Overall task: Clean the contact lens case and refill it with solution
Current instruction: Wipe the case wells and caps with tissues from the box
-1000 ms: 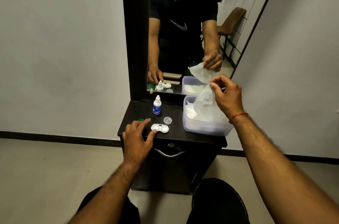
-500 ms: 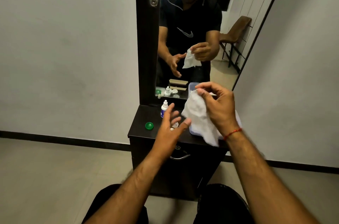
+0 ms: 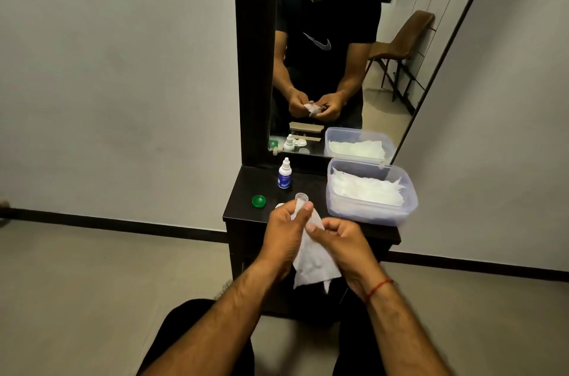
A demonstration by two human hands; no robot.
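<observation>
Hands together over the front edge of the surface [image 3: 246, 187]: your left hand [image 3: 284, 234] and right hand [image 3: 343, 241] both pinch the white wipe [image 3: 312, 266], which hangs between them. Lens case [image 3: 278, 206]: only a white end shows past your left hand; held or lying, cannot tell. Advice: fold the wipe into a firm pad before working each well. Green cap [image 3: 258, 201] and clear cap [image 3: 301, 197] lie near the front edge; solution bottle [image 3: 284, 173] stands at the back edge by the mirror [image 3: 338, 52]; wipe tub [image 3: 369, 209] takes the right side. Pale walls around

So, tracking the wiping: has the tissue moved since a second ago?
Yes: the tissue moved from the tub leftward and nearer, between left hand and right hand.
</observation>
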